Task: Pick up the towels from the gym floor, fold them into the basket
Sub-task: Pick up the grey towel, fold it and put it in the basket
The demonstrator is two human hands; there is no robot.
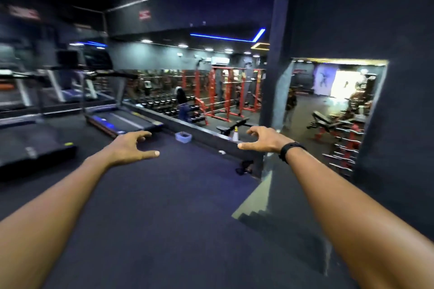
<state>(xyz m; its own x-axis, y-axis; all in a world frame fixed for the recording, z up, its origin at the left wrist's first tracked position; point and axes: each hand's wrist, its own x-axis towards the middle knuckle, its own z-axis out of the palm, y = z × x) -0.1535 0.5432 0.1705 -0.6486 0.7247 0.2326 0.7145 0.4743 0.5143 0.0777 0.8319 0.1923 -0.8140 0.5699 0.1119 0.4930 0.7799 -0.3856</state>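
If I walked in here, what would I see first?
Two bare arms stretch out front, the left hand and right hand empty with fingers loosely curled above the dark floor. Behind them, bright red racks glow in the lower gym, and a treadmill sits at left. A small pale basket rests by the ledge.
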